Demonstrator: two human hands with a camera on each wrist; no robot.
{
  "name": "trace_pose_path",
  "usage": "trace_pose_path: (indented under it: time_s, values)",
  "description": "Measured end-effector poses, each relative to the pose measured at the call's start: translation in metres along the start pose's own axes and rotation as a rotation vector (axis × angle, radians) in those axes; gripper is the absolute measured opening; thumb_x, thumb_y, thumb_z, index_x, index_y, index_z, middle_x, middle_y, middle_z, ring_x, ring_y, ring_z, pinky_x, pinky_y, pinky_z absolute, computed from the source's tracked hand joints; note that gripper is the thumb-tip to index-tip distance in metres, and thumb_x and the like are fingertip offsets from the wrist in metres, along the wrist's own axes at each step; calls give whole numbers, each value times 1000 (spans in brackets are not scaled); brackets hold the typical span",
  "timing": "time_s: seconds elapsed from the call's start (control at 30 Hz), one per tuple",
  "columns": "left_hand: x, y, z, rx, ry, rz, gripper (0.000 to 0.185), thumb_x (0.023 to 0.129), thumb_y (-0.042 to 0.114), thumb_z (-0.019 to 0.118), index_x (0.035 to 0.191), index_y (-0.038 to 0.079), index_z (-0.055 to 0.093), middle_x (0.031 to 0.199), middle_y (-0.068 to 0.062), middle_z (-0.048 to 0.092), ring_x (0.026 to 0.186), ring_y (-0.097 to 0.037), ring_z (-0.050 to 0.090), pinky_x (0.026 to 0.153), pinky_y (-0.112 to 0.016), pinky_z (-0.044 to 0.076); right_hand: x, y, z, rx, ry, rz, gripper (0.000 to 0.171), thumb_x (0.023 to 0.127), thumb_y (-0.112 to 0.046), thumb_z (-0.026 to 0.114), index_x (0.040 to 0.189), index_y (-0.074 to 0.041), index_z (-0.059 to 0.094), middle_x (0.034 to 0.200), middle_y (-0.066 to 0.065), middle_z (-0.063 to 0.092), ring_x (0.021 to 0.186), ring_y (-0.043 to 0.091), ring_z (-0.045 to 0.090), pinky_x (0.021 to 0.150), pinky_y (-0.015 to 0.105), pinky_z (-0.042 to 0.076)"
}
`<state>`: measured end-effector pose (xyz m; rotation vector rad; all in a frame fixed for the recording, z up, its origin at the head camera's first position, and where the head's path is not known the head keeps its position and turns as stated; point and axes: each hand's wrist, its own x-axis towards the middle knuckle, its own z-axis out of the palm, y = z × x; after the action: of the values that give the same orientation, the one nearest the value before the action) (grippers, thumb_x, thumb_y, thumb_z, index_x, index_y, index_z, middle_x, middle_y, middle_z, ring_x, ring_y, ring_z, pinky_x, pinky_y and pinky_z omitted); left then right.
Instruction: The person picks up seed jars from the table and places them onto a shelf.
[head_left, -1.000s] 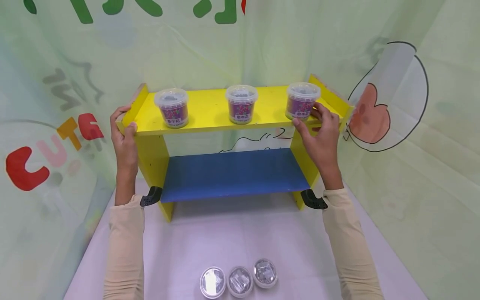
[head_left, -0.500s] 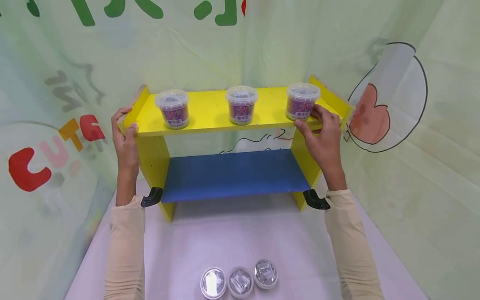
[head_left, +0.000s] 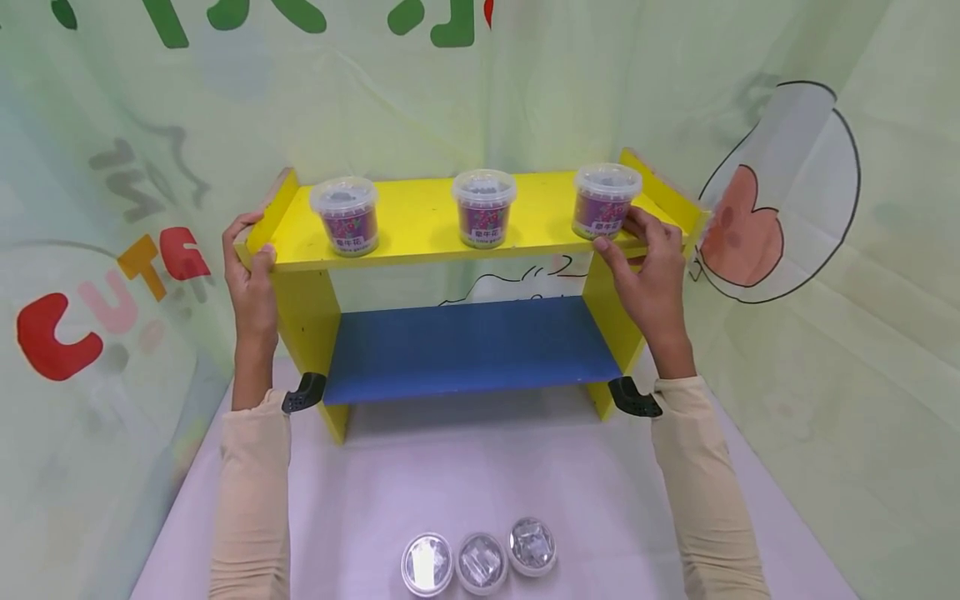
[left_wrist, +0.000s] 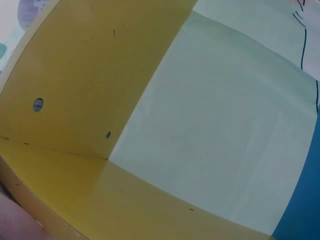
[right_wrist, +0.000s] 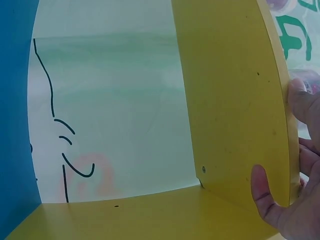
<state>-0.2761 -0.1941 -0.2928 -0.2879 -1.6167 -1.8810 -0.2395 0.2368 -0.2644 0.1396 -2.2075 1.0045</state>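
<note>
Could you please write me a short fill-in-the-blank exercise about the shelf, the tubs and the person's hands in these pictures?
1. The top board of the yellow shelf carries ____ lidded tubs.
2. The lower board of the shelf is coloured ____.
3. The left hand grips the shelf's ____ end, while the right hand is at the other end beside the right tub.
4. On the table in front lie three small ____ cups.

Missing words: three; blue; left; foil-topped
</note>
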Motion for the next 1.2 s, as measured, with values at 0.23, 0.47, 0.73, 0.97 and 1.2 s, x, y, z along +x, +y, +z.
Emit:
trace_pose_path:
  time_s: [0.23, 0.47, 0.73, 0.97, 1.2]
  values:
    - [0, 0, 0, -4, 5, 2, 41, 91, 10, 45, 129, 25, 51, 115, -1, 50, 83, -14, 51, 73, -17, 51, 2, 1, -1, -38, -11, 4, 61, 93, -37, 62, 146, -13, 44, 138, 7, 59, 115, 17, 40, 80, 13, 40]
    - [0, -1, 0, 1, 13, -8, 41, 91, 11, 45, 129, 26, 51, 115, 0, 50, 85, -15, 52, 74, -17, 50, 0, 1, 2, -37, 13, 5, 62, 93, -38, 62, 146, -13, 44, 139, 7, 58, 116, 19, 40, 82, 18, 42]
    - [1, 0, 0, 12, 0, -8, 42, 92, 11, 45, 130, 26, 50, 117, 0, 49, 88, -15, 53, 76, -16, 52, -4, 5, 6, -45, 67, -21, 63, 91, -37, 65, 145, -10, 46, 140, 9, 56, 121, 24, 41, 88, 46, 49]
    - [1, 0, -1, 8, -1, -1, 41, 92, 10, 44, 130, 26, 50, 116, 0, 49, 86, -15, 52, 74, -16, 51, -12, 8, 12, -116, 124, -81, 64, 90, -35, 68, 143, -8, 45, 140, 13, 50, 131, 25, 38, 91, 49, 51]
    - [2, 0, 0, -12, -9, -1, 41, 93, 10, 43, 130, 25, 50, 115, 0, 49, 83, -14, 52, 71, -17, 50, -23, 11, 13, -120, 158, -138, 60, 91, -29, 67, 142, -5, 44, 143, 13, 47, 139, 22, 34, 90, 52, 53]
